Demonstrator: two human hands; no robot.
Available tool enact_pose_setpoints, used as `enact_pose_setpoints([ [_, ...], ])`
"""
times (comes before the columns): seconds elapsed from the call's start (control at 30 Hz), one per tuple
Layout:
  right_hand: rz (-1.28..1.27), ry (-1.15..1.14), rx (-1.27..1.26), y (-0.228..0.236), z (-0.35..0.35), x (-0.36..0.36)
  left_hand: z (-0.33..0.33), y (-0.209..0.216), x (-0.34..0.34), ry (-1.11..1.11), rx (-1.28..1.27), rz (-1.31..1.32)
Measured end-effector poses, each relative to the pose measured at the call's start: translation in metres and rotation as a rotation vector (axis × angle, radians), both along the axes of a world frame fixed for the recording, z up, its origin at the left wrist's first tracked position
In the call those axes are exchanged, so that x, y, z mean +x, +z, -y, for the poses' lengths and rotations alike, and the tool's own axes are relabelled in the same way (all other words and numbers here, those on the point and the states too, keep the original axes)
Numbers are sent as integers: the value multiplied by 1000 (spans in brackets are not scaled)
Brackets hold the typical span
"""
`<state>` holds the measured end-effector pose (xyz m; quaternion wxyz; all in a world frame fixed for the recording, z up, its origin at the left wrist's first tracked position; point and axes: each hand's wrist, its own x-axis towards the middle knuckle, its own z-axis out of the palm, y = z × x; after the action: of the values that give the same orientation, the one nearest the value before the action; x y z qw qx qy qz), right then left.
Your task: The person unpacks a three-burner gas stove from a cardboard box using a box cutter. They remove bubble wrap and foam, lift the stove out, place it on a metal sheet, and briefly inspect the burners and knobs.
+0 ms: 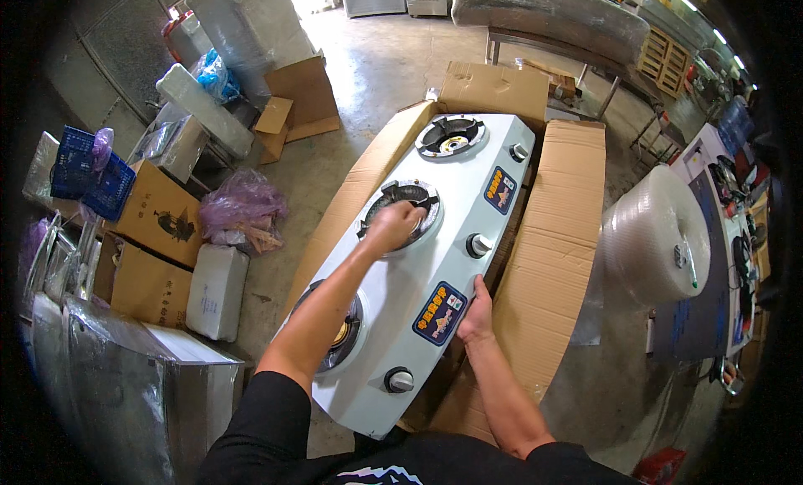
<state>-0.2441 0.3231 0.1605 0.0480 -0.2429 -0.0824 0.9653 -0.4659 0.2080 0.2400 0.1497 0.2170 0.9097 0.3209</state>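
A long white three-burner gas stove [456, 234] lies across an opened cardboard box [559, 234]. My left hand [393, 226] reaches over the near burner and closes on the pan support of the middle burner [401, 202]. My right hand [478, 313] grips the stove's front edge beside a coloured label, between two of the silver knobs [478, 245]. The far burner [452, 136] is uncovered. My left forearm partly hides the near burner [343, 334].
A large roll of bubble wrap [657, 238] stands at the right. Cardboard boxes [159, 213], a white foam block [216, 288], a purple plastic bag [242, 205] and blue crates [88, 171] crowd the left floor. A wrapped metal unit [134, 385] stands at lower left.
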Motion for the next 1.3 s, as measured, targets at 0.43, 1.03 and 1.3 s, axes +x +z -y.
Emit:
enact_pose_setpoints([
  [0.43, -26, -80, -22, -26, 9, -3, -49, 1, -2, -11, -329, 166],
  [1.03, 347, -196, 791, 42, 22, 62, -41, 58, 76, 83, -341, 275],
  [1.3, 110, 10, 1066, 21, 48, 173, 42, 44, 218, 311, -240, 60],
])
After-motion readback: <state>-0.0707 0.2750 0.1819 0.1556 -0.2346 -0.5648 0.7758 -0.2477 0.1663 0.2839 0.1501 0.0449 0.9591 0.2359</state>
